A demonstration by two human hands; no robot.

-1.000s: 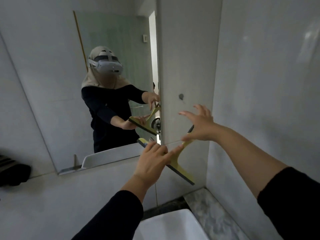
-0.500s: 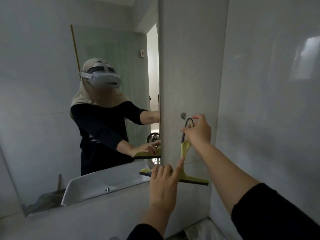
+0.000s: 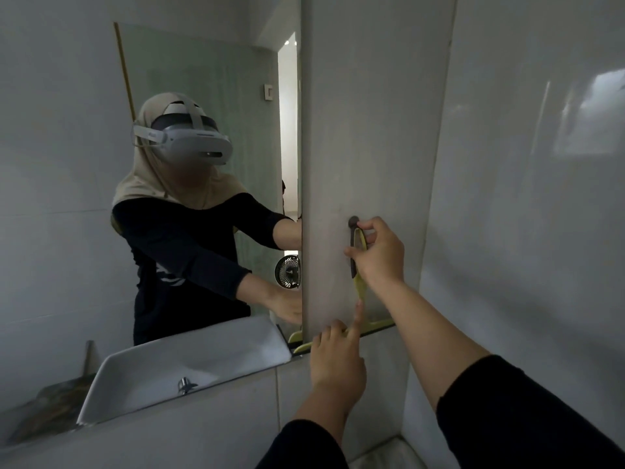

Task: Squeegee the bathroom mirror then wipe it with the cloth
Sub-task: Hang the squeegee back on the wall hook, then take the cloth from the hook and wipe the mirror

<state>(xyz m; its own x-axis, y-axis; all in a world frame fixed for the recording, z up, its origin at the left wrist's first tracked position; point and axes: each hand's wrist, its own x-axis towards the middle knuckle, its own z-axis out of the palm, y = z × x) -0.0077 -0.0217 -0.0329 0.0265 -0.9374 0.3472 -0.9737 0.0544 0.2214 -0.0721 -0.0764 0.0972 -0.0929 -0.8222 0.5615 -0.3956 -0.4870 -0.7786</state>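
A yellow-green squeegee [image 3: 360,286] hangs upright against the white wall column to the right of the mirror [image 3: 209,79]. My right hand [image 3: 380,253] grips the top of its handle, with the dark loop right at a small round wall hook [image 3: 353,221]. Below, my left hand [image 3: 336,358] has its index finger stretched up along the handle, touching the squeegee just above its blade. The blade runs level with the mirror's bottom edge. No cloth is in view.
The mirror reflects a person in a headset, the white sink and a small fan. A glossy tiled wall [image 3: 524,198] closes the right side. A white ledge [image 3: 169,431] runs below the mirror.
My right hand has lifted the squeegee's handle up to the wall hook, turning the tool upright. My left hand followed it up and now steadies it near the blade.
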